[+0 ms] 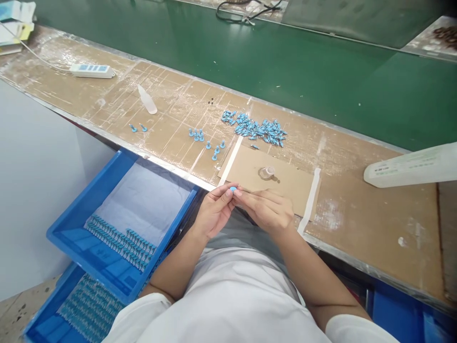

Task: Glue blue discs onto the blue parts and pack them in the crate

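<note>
Both of my hands meet at the table's front edge around a small blue round-topped piece (233, 188). My left hand (215, 210) pinches it between thumb and fingers. The fingertips of my right hand (270, 208) close on the same piece from the other side; its lower part is hidden. Just beyond, a small clear cup (266, 172) stands on a taped cardboard sheet (246, 162), beside a dark wet spot. Behind the sheet lies a heap of slim blue parts (262, 129). Several small blue pieces stand upright on broad bases (196, 135) to the left.
At left are a white squeeze bottle (147, 100), two blue pieces (138, 128) and a power strip (92, 71). A blue tray (57, 234) holds rows of blue pieces, above another filled tray (35, 328). A large whitish cylinder (410, 164) juts in from the right. A green belt (214, 52) runs behind.
</note>
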`<state>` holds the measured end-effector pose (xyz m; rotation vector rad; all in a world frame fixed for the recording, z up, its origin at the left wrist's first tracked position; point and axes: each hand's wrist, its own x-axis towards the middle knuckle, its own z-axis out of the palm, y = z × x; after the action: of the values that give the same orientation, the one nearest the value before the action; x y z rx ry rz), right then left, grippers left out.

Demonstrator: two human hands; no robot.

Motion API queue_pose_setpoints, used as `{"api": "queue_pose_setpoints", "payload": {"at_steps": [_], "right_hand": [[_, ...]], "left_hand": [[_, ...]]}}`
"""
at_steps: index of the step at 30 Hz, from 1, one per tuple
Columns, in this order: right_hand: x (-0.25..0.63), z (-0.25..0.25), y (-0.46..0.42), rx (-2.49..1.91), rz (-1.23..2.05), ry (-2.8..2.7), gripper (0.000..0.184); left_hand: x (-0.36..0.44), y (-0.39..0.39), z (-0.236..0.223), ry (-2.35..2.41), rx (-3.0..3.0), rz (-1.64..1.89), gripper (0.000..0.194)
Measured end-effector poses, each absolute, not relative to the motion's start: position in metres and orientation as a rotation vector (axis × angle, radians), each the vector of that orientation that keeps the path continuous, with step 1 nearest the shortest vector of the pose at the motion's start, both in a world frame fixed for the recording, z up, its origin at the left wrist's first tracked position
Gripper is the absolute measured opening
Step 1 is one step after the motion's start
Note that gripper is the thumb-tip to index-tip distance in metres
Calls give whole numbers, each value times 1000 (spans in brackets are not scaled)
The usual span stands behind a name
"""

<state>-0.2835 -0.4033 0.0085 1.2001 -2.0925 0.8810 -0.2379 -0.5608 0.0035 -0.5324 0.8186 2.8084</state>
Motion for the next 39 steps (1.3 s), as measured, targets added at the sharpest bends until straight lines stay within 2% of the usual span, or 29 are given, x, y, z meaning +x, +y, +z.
{"api": "queue_pose_setpoints", "payload": {"at_steps": [3,6,9,15,17,22,28,33,39], "right_hand": [[-283,26,-405,1170,960,-2232,36],[-301,46,-397,823,1020,-2454,16],[-350,51,-384,419,947,-2612,20],[-451,0,-373,442,979,-2962,29],[-463,-17,-375,486,980,-3027,26],[-464,-26,-372,676,768,-2943,26],[-441,2,-327,830,587,-2869,27],[-407,16,-284,930,519,-2847,25],[-391,0,-278,920,558,-2967,24]], "left_hand": [[-239,-560,0,770,-570,2813,25],[-240,-564,-2,731,-602,2798,25],[-241,-569,-5,731,-636,2797,26],[-243,-573,-8,721,-706,2777,23],[-243,-574,-9,723,-717,2777,22],[-243,-575,-11,824,-749,2779,24],[-245,-575,-11,1000,-689,2791,29],[-247,-569,-12,972,-664,2750,26],[-248,-557,-13,938,-662,2697,28]]}}
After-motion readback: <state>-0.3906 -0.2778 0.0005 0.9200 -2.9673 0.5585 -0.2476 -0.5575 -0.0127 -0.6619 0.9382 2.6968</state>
